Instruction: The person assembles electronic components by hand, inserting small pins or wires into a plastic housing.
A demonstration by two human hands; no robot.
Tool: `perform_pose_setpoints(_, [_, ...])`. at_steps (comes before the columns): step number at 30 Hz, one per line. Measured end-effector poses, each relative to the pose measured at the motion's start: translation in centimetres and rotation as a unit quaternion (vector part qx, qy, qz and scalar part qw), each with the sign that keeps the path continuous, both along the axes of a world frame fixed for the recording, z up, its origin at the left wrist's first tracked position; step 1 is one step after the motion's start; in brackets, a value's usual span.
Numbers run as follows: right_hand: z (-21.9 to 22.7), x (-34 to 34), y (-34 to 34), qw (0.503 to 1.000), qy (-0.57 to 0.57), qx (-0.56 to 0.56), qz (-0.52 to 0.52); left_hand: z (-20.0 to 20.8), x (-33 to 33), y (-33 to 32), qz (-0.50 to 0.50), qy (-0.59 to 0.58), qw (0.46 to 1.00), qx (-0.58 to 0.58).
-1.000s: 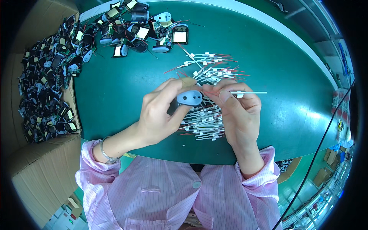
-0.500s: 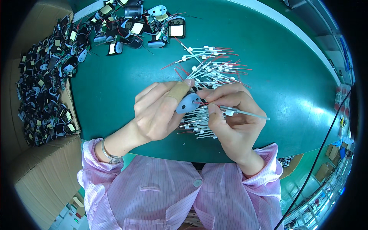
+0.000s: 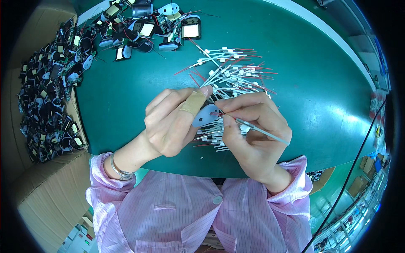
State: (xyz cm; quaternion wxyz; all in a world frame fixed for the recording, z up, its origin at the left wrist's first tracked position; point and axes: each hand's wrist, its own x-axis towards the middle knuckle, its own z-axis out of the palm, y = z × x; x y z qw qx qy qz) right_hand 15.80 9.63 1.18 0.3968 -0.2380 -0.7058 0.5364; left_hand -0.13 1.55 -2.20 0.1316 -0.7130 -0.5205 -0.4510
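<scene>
Small-parts work seen from above a green table (image 3: pixel 320 139). A grey-blue oval end piece (image 3: pixel 206 116) with holes in its face is gripped at its edge by the left hand (image 3: pixel 168 122), a tan wrap (image 3: pixel 194 103) being worn on one of its fingers. The piece is held above the table, in front of the torso; whatever lies beneath it is mostly hidden by the fingers. A thin, pale stick-like lead (image 3: pixel 266 133) is held by the right hand (image 3: pixel 253 145), its fine red wire (image 3: pixel 218 113) pinched between thumb and fingertips close to the holes; whether a hole has been entered cannot be told. The oval piece is judged light, stiff and rather smooth, best taken by its rim so that the face is left uncovered. The lead is judged very light, its shaft fairly stiff, its wire limp and easily bent, so best pinched just behind the wire's tip. Similar leads (image 3: pixel 236 75) are heaped around and beyond the hands.
</scene>
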Motion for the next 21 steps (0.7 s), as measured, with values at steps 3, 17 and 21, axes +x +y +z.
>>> perform_pose_setpoints(3, [0.20, 0.17, -0.10, 0.999, 0.023, -0.025, -0.006, 0.40, 0.03, -0.14, -0.002, -0.001, 1.000, -0.003])
perform_pose_setpoints(17, [-0.09, 0.12, -0.27, 0.999, 0.027, 0.040, 0.014, 0.74, -0.21, -0.30, -0.001, 0.032, 0.998, -0.052])
perform_pose_setpoints(21, [0.74, 0.56, 0.23, 0.998, -0.003, 0.036, 0.056, 0.83, -0.21, -0.28, 0.002, 0.038, 0.997, -0.071])
